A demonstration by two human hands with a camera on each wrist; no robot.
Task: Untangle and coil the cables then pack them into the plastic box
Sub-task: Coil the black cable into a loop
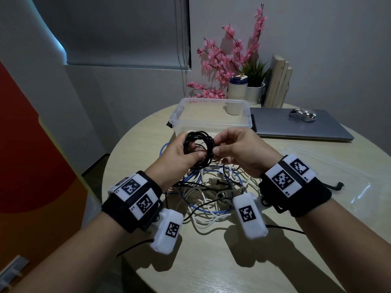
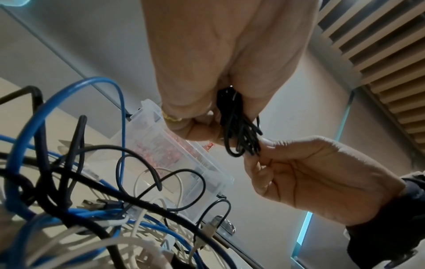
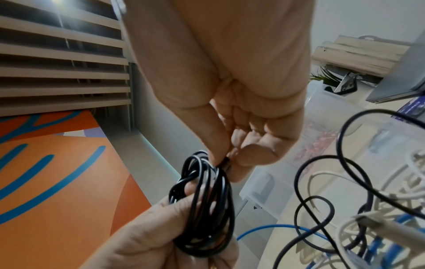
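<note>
A round wooden table point(image 1: 211, 261) is holding everything. At its far side a grey laptop point(image 1: 296, 125) is lying flat with a shiny mouse point(image 1: 302, 116) sitting on top, and pink flowers point(image 1: 228, 58) are standing behind, out of the way.

The clear plastic box point(image 1: 209, 115) is waiting open just past the hands, likely so a finished coil can drop straight in. Nothing seems to be lying inside it yet, so I think the packing is not started.

Under the hands a big messy pile of cables point(image 1: 211, 193), blue, white and black, is lying on the table. These are not sorted yet.

The left hand point(image 1: 179, 157) is holding up a black cable coil point(image 1: 197, 149) above the pile. Its fingers and thumb are curling round the loops, probably to stop them from springing apart.

The right hand point(image 1: 239, 153) is touching the other side of the coil. Its thumb and first finger are pinching the black cable close together, and the right wrist view shows a small dark end between them. I think it is tucking the loose end in so the coil is staying neat. After that, the coil probably goes into the box
</note>
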